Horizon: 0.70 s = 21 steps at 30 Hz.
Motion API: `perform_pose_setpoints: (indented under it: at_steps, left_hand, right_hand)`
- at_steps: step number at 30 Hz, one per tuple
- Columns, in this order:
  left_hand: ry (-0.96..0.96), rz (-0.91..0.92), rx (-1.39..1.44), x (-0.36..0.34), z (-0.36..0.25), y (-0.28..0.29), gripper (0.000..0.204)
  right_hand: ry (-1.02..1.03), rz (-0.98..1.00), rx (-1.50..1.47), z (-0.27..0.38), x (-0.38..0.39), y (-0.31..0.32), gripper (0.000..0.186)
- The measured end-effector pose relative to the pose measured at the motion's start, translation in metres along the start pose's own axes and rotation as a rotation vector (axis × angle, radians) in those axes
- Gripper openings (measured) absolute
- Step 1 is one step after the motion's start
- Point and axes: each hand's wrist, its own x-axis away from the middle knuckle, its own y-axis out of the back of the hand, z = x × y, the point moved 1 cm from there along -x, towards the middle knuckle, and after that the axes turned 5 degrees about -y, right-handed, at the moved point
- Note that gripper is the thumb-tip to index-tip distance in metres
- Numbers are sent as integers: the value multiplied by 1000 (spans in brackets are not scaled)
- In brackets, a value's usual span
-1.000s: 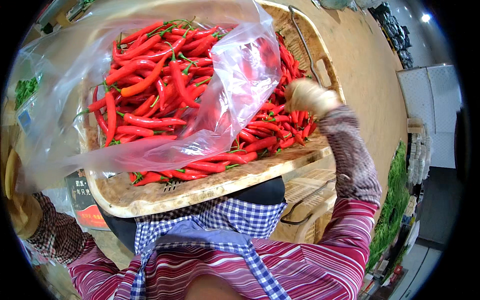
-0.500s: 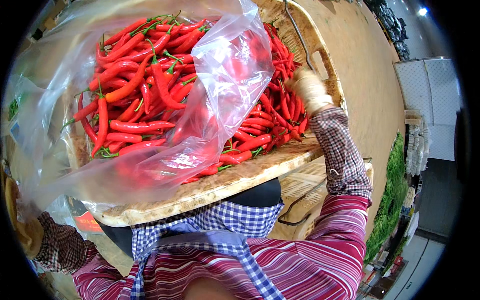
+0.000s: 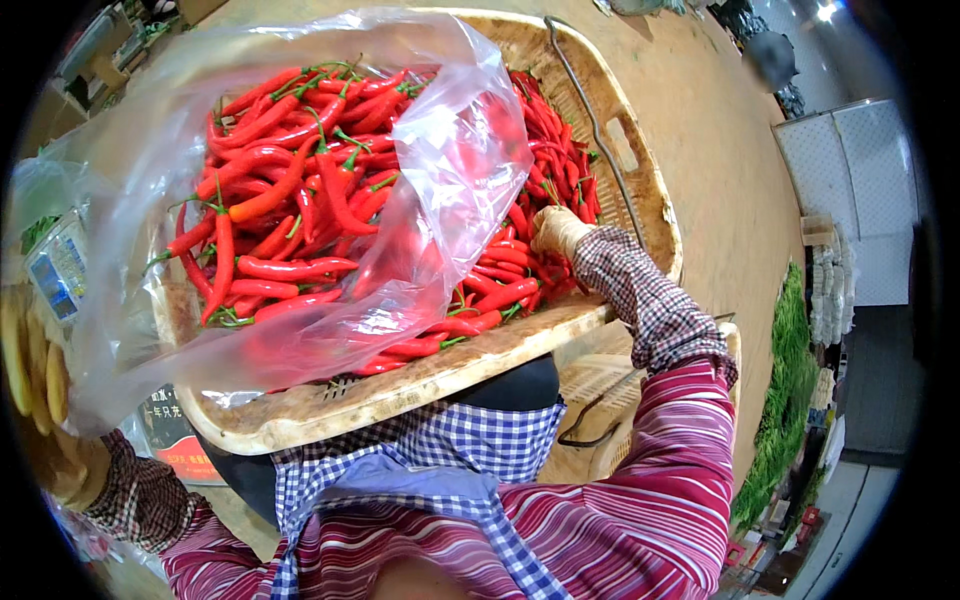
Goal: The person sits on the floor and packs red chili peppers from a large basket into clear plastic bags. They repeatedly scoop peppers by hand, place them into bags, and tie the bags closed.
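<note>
A pale plastic crate (image 3: 240,433) holds a heap of red chilies (image 3: 280,270) with green stems. A clear plastic bag (image 3: 455,170) spreads over and around them, its crumpled folds reaching left. My right hand (image 3: 560,230), in a cream glove, is down among the chilies at the crate's right side, fingers curled and mostly hidden; what they hold I cannot make out. My left hand (image 3: 40,390), also gloved, is at the far left beside the bag, its long fingers stretched upward. Both forearms have checked sleeve covers.
Another crate (image 3: 590,450) with a metal handle sits below the right side. On the tan floor (image 3: 720,190) lie green leafy bundles (image 3: 775,400), near stacked white packs (image 3: 830,285) and white panels (image 3: 840,200). A printed dark box (image 3: 170,450) stands at lower left.
My right hand has moved down and leftward, lower into the chilies. My left hand remains at the left edge, and the view has shifted slightly over the crate and bag.
</note>
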Motion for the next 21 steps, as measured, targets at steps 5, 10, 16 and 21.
perform_pose_setpoints:
  at_steps: [5,10,16,21]
  left_hand:
    - [3,-26,-28,-4,19,-9,22]
    - [-65,-150,-145,6,16,4,24]
    - [-204,-124,-281,-6,86,-38,27]
    - [-637,-96,-234,-6,96,13,29]
  right_hand:
    - [-64,-267,-973,-45,54,36,7]
    - [402,-549,-1307,-18,174,125,4]
    - [1271,-533,-1649,94,233,178,30]
    - [1486,-385,-991,203,271,176,47]
